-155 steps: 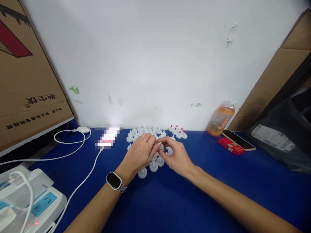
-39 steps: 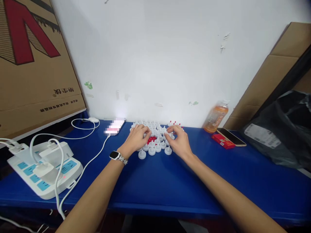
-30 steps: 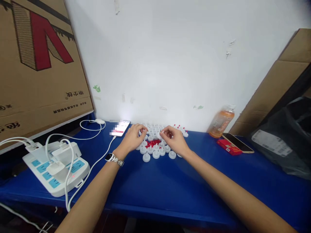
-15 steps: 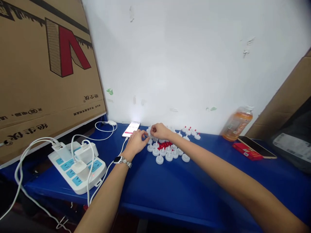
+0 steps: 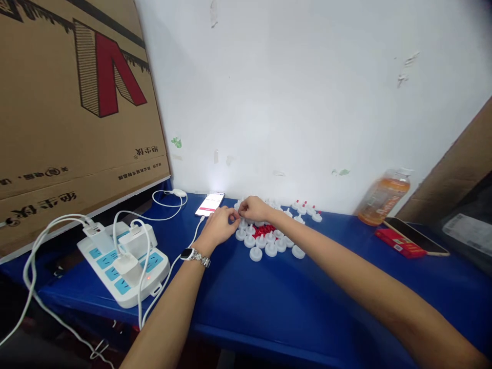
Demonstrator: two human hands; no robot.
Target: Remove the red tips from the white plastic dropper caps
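Observation:
My left hand [image 5: 222,225] is at the left end of a group of white plastic nozzle caps [image 5: 271,249], its thumb and fingers pinched together. My right hand [image 5: 253,208] meets it there, fingertips closed against those of the left. Whatever sits between the fingertips is too small and covered to make out. Small red tips [image 5: 264,231] lie heaped among the white caps, just right of the hands. Several caps with red tips on them [image 5: 303,209] stand farther back on the right. My right hand and forearm hide part of the group.
Left of the hands, a lit phone [image 5: 209,204] lies plugged in on the blue table [image 5: 246,302]. A power strip [image 5: 126,261] with white cables fills the left side. At right are an orange drink bottle [image 5: 386,197], a red box [image 5: 400,243] and another phone [image 5: 417,236].
My two hands have come closer, so their fingertips now meet. The whole view has shifted slightly, with the things on the right appearing farther right.

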